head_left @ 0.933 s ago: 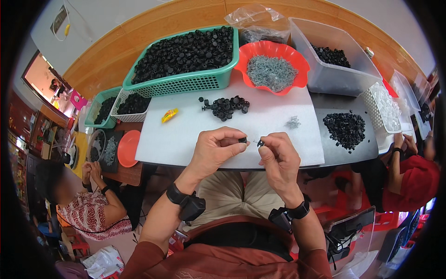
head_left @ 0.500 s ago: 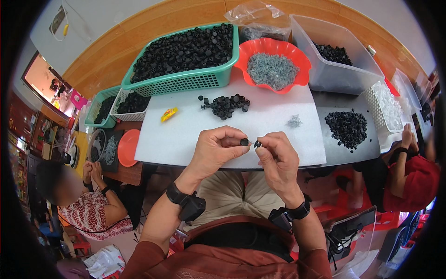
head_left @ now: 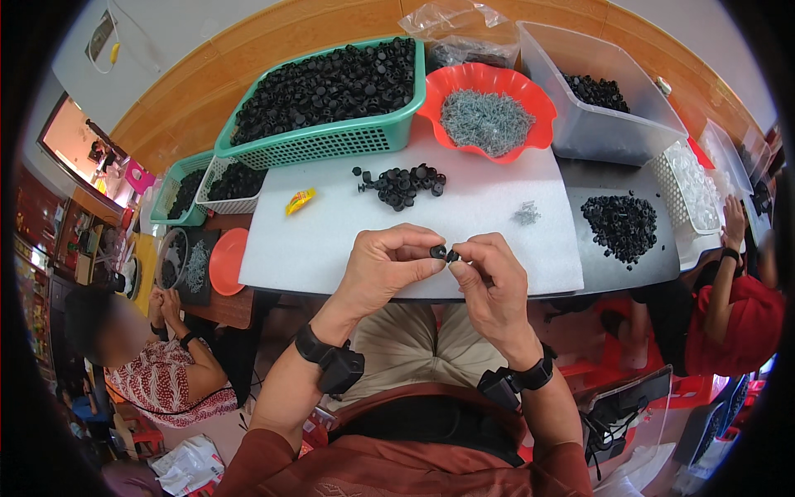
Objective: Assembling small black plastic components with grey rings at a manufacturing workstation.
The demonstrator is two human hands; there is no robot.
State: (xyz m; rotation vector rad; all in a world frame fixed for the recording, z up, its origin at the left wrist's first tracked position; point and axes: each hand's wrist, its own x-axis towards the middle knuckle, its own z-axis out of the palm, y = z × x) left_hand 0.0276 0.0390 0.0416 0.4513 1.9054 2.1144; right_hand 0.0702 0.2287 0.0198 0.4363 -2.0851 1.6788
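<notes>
Over the near edge of a white foam sheet (head_left: 290, 248), my left hand (head_left: 387, 263) pinches a round black plastic cap (head_left: 437, 251) between thumb and fingers. Close against it, a smaller black plastic piece (head_left: 452, 256) is pinched in my right hand (head_left: 492, 277). The two parts seem to touch, though fingertips cover much of both. Beyond my hands lies a loose heap of black caps (head_left: 406, 187). A little pile of grey metal pins or screws (head_left: 526, 214) rests to the right, and a small yellow packet (head_left: 300, 200) to the left.
At the back stand a green basket (head_left: 331, 139) of black caps, a red scalloped bowl (head_left: 431, 103) of metal pins and a clear bin (head_left: 613, 137). Small black pieces (head_left: 619, 228) are heaped on the right. Co-workers sit on the left (head_left: 166, 364) and right (head_left: 737, 315).
My right hand has moved slightly left, bringing its small black piece up to the cap in my left hand. At the right, the co-worker's hand has shifted toward the white basket.
</notes>
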